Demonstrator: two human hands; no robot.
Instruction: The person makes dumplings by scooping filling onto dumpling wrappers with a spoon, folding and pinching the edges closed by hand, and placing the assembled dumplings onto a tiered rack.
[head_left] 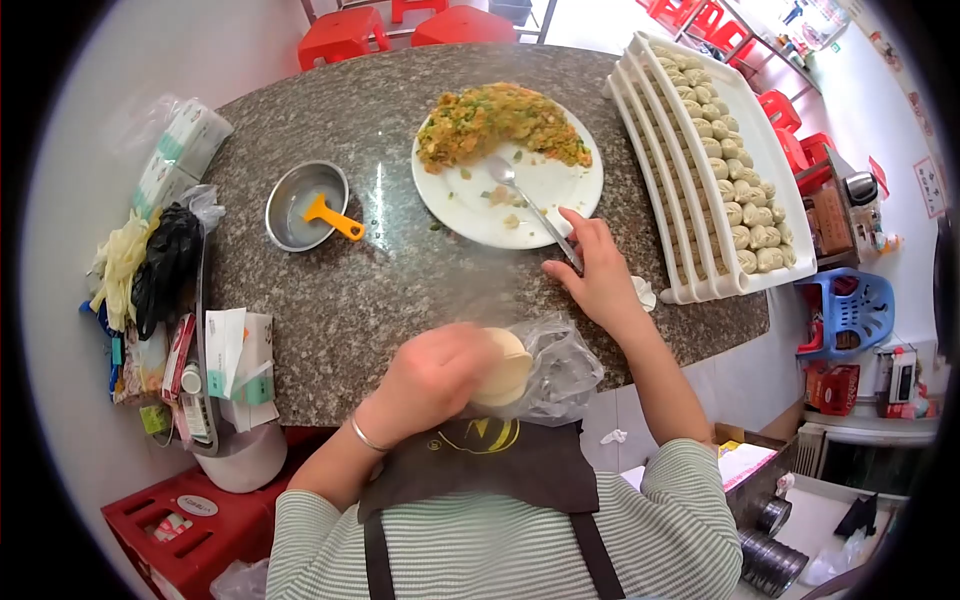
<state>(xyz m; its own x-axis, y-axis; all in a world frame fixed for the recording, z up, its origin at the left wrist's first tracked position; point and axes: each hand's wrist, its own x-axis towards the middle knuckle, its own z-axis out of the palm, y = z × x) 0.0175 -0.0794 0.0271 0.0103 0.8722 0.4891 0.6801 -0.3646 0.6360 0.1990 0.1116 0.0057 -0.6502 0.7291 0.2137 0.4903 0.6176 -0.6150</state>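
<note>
My left hand point(435, 372) is blurred by motion at a small stack of round pale dough wrappers point(512, 365) near the table's front edge. Its fingertips are smeared, so their grip cannot be made out. Under and beside the wrappers lies a crumpled clear plastic bag point(562, 370). My right hand point(600, 270) has thumb and forefinger apart around the handle end of a metal spoon point(535, 212), with no clear grip on it. The spoon's bowl rests on a white plate point(560, 215), whose far side carries a heap of chopped yellow, green and orange filling point(490, 118).
Stacked white trays point(680, 200) of pleated buns point(735, 170) stand at the right. A metal bowl point(283, 205) with an orange-handled tool point(335, 217) sits left. Tissue packs point(180, 150), bags point(165, 260) and boxes point(240, 350) line the granite table's point(330, 310) left edge.
</note>
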